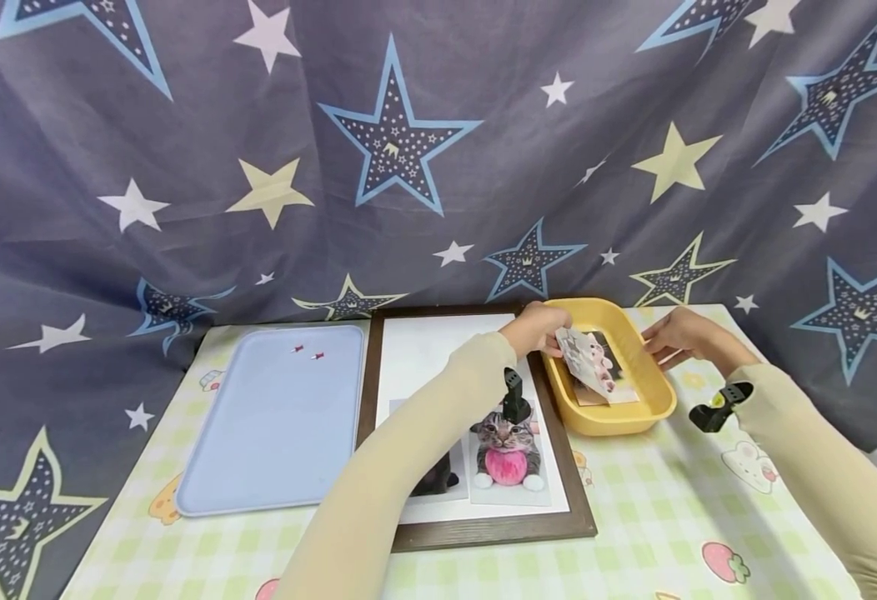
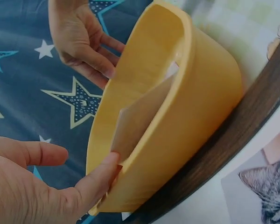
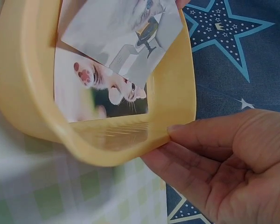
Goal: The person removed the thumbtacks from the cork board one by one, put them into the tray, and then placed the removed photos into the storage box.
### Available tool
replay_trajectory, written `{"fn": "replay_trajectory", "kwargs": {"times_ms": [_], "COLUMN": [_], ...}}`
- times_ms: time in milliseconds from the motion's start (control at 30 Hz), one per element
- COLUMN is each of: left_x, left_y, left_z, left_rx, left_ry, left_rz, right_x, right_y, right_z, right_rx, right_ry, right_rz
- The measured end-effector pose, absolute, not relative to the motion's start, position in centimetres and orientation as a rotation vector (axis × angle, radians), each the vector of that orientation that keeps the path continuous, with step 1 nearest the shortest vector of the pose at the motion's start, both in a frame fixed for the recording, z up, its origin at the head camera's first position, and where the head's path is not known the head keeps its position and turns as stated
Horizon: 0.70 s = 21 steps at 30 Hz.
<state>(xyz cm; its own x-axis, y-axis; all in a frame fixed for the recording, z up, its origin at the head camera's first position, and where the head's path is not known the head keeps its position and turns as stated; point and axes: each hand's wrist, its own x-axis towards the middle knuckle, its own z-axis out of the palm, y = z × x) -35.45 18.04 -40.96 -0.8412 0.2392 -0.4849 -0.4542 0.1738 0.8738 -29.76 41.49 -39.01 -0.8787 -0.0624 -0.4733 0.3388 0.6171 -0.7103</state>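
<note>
A yellow plastic basin (image 1: 609, 423) stands at the right of the table. My left hand (image 1: 538, 327) reaches over its left rim and pinches a photo card (image 3: 107, 35), which is tilted inside the basin. The card's printed face, with a pale animal and grey shapes, shows in the right wrist view; its plain back (image 2: 142, 114) shows in the left wrist view. Under it, a kitten photo (image 3: 86, 105) lies on the basin floor, partly covered. At the opposite side, my right hand (image 1: 680, 335) pinches the basin's rim, thumb on top and fingers beneath.
Left of the basin lies a dark wooden frame (image 1: 494, 533) around a white board, bearing a cat photo (image 1: 509, 467) and another partly hidden photo. A pale blue tray (image 1: 273, 417) with two small red-and-white pieces (image 1: 308, 352) is further left. A star-patterned curtain (image 1: 438, 250) hangs behind.
</note>
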Motion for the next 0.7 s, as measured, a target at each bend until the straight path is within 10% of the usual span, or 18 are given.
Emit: {"fn": "replay_trajectory", "kwargs": {"times_ms": [700], "left_x": [-33.1], "left_y": [17.1], "left_z": [-39.5], "left_rx": [-0.113], "left_ry": [1.686], "left_rz": [1.787], "right_x": [-29.7], "right_y": [41.4], "right_z": [-38.8], "right_rx": [0.222], "right_ry": [2.397], "right_rz": [-1.163]}}
